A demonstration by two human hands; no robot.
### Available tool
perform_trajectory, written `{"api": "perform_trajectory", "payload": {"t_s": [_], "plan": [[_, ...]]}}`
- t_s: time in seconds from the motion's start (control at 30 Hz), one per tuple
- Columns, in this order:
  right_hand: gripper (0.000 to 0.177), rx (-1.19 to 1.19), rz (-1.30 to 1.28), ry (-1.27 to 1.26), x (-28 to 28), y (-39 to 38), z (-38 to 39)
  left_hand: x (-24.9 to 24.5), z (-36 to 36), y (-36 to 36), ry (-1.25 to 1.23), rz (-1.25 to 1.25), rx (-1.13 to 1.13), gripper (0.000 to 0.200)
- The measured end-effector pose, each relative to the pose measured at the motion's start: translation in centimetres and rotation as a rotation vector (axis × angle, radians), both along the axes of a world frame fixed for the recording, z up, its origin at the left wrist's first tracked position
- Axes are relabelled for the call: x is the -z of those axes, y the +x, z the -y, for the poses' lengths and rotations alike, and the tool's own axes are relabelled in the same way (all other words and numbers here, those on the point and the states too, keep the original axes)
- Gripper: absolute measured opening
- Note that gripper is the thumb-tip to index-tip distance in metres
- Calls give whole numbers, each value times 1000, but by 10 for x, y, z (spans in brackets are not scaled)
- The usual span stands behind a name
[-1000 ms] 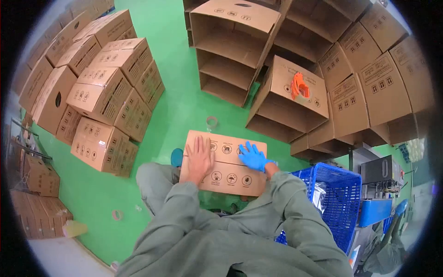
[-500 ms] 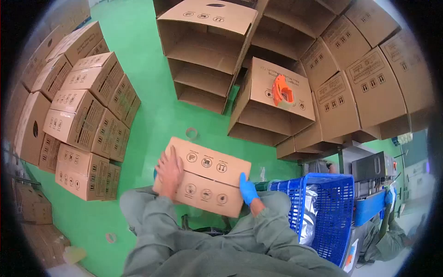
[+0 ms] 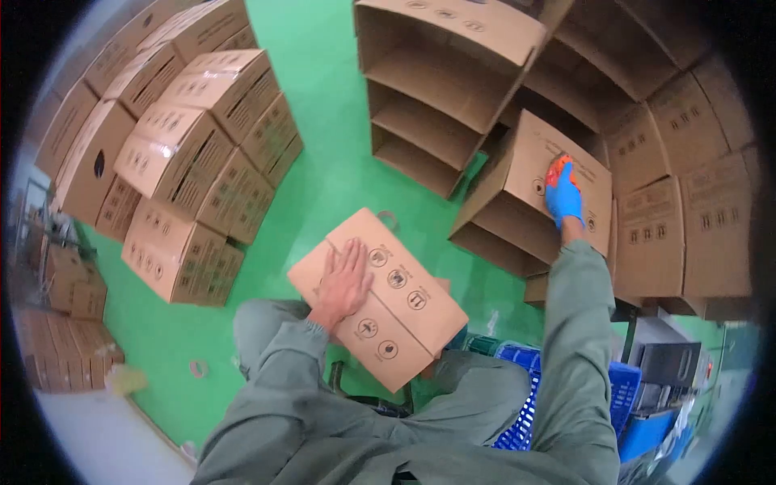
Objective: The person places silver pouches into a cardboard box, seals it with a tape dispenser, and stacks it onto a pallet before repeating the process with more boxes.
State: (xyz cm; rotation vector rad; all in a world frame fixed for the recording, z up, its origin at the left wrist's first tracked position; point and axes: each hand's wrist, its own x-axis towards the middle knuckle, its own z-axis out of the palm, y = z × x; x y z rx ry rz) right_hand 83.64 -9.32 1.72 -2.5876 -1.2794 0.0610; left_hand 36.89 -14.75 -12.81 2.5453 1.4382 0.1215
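Note:
A cardboard box [image 3: 404, 315] with printed symbols lies tilted across my lap, its two top flaps folded together at a seam. My bare left hand [image 3: 343, 283] rests flat on the flaps, fingers stretched out. To the right, my right hand [image 3: 565, 198] in a blue glove reaches over an open-fronted carton [image 3: 533, 137]. Its fingers are wrapped round an orange tape dispenser [image 3: 556, 168] on the carton's upper face, hiding most of it.
Closed boxes [image 3: 206, 121] are stacked at left. Open cartons [image 3: 440, 85] stand stacked ahead, with more cartons [image 3: 647, 222] at right. A blue plastic basket [image 3: 624, 388] sits beside my right leg. Tape rolls [image 3: 199, 369] lie on the green floor [image 3: 323, 153].
My right hand has left the box's edge and taken hold of the tape dispenser. My left hand has slid from the box's left end onto its top. The box has turned, and the view has shifted.

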Motion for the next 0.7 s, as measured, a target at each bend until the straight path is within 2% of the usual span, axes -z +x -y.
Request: {"api": "perform_trajectory", "payload": {"t_s": [0.03,0.1,0.13,0.17,0.2,0.23,0.27,0.33,0.37,0.43,0.47,0.5,0.53,0.57,0.6,0.67,0.7], "plan": [[84,-50,-35,3,-11,-11,12,1,3,0,14,5,24,65],[77,-317,-648,492,-23,-66,47,-1,3,0,10,-6,12,65],[73,-405,-845,596,-47,-114,75,-2,3,0,21,-18,23,64],[79,-513,-918,570,-64,-157,105,0,5,0,12,-18,19,64],[85,-573,-973,639,-50,-187,128,0,5,-1,23,-17,25,64],[92,-606,-756,550,-46,-222,153,0,3,0,41,-13,32,64],[94,-658,-637,421,-19,-248,173,0,2,0,44,-11,32,64],[93,-725,-625,11,65,-270,212,1,5,-3,45,-16,37,65],[93,-727,-619,15,61,-277,215,5,7,-6,51,-12,36,65],[89,-555,-866,-165,49,-279,216,9,13,-9,139,76,62,59],[89,-566,-866,-177,47,-280,228,13,24,-13,133,77,47,59],[88,-612,-801,-67,48,-281,235,10,23,-15,-51,216,149,56],[87,-666,-728,47,50,-278,235,-19,20,-13,-225,356,246,52],[87,-677,-727,48,56,-274,240,-43,35,-9,-644,557,44,47],[88,-686,-708,113,66,-270,245,-51,46,-4,-641,554,43,47],[89,-696,-683,188,77,-270,249,-56,62,-1,-1385,950,-388,46],[88,-690,-673,189,78,-270,250,-51,66,-1,-1381,957,-387,46]]}}
